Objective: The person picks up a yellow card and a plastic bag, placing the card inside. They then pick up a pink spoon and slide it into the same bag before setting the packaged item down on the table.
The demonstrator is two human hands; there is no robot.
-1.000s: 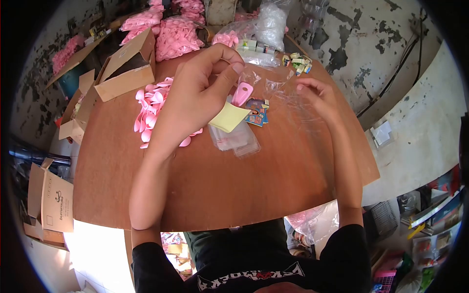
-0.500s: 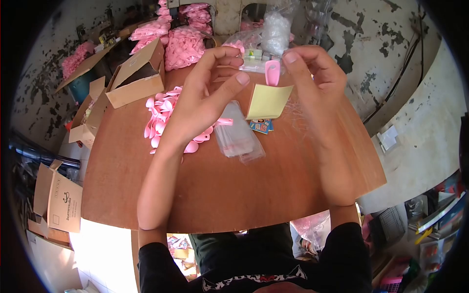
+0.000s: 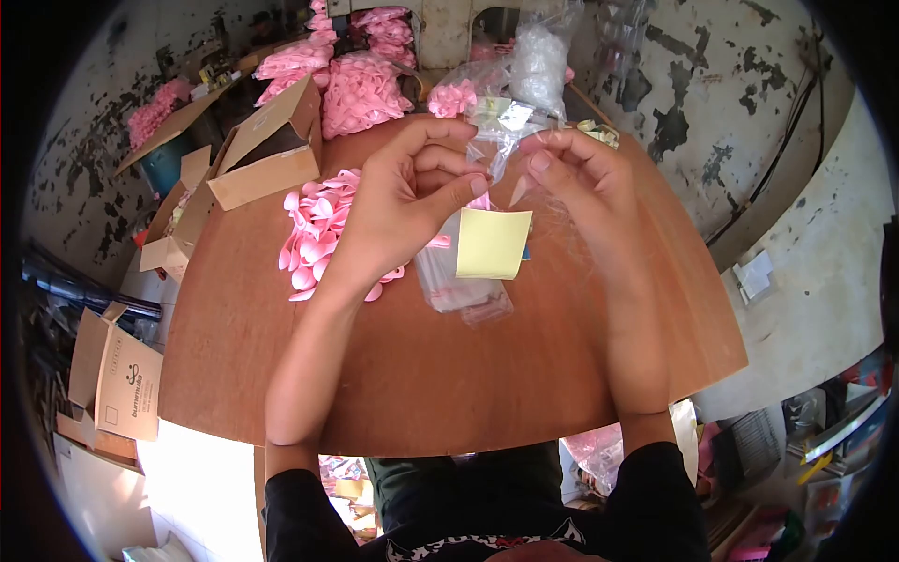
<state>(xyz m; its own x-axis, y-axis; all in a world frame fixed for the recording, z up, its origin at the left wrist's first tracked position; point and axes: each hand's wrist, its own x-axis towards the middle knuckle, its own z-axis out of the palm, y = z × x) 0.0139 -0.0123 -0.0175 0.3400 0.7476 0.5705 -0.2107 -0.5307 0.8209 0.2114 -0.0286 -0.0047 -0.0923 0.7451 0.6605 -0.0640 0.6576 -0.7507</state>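
Yellow card and clear film between two raised hands

The left hand (image 3: 408, 195) and right hand (image 3: 588, 184) are raised over the middle of the desk (image 3: 449, 393), fingers curled and thumbs close to the fingertips. Clear film (image 3: 502, 155) stretches between them, though its glare and transparency mean I cannot tell whether either hand is pinching it. The yellow card (image 3: 494, 248) is just below the gap between the hands, with a pink piece (image 3: 480, 201) showing above its top edge, beside the left thumb. Flat clear bags (image 3: 445, 292) lie partly behind the card. Pink spoons (image 3: 314, 225) are heaped toward the desk's left edge, beyond the left forearm.
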